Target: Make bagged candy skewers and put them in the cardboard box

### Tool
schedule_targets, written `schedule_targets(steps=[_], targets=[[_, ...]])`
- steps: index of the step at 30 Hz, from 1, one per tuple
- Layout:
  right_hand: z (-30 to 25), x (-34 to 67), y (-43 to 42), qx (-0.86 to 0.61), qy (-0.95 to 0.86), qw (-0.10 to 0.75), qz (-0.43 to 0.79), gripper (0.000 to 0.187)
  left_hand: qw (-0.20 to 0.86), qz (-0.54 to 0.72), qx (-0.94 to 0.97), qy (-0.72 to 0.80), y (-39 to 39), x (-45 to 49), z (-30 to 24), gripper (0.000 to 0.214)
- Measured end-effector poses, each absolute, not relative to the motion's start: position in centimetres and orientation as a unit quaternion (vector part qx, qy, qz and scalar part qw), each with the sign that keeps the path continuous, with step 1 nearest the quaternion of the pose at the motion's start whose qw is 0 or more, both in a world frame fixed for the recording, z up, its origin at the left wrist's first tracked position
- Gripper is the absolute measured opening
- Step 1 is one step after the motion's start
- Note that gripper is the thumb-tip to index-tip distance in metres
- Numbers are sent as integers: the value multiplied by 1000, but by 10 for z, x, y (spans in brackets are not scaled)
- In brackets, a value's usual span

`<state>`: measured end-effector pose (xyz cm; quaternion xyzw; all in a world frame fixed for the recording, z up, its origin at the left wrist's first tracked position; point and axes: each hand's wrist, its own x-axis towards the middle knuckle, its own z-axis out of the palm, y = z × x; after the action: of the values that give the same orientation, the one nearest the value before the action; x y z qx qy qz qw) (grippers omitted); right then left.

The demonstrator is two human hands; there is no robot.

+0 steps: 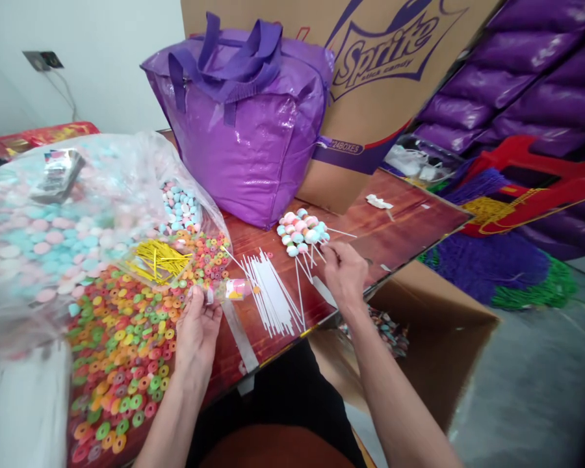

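My left hand [201, 328] has its thumb and fingers closed on a small clear printed plastic bag [234, 290], held out above the table. With bent fingers, my right hand [346, 270] pinches a thin white stick at the edge of a cluster of pink, blue and white marshmallow pops [302, 231]. Its fingertips are partly hidden. Between both hands lies a pile of loose white sticks [272, 296]. Ring-shaped gummy candies [127, 351] spread left of my left hand, and a clear tray of yellow twist ties [160, 260] rests among them.
A big clear bag of marshmallows [43, 240] covers the table's left side. At the back stand a purple bag [238, 143] and a large cardboard box [336, 169]. Below the table's right edge, an open carton [433, 331] holds wrapped pieces.
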<state>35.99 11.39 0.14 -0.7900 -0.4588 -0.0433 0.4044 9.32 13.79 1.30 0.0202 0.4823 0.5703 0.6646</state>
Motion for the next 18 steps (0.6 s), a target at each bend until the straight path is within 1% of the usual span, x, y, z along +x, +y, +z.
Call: schedule_targets(steps=[2, 3, 4, 6, 11, 14, 18], targets=[[5, 346, 90, -722, -455, 520, 30, 21, 658, 580, 15, 480, 138, 94, 14, 10], [8, 337, 77, -696, -452, 554, 70, 19, 657, 583, 16, 477, 138, 94, 14, 11], [11, 328, 65, -678, -454, 568, 103, 17, 657, 587, 17, 472, 138, 94, 14, 11], [18, 310, 43, -651, -469, 583, 127, 14, 659, 593, 23, 462, 138, 94, 14, 11], [28, 289, 18, -612, -529, 578, 104, 15, 655, 599, 38, 458, 135, 95, 12, 11], [29, 293, 14, -615, -563, 546, 81, 16, 655, 605, 55, 449, 133, 93, 10, 13], [28, 304, 10, -622, -609, 490, 50, 16, 641, 619, 83, 447, 132, 91, 8, 23]])
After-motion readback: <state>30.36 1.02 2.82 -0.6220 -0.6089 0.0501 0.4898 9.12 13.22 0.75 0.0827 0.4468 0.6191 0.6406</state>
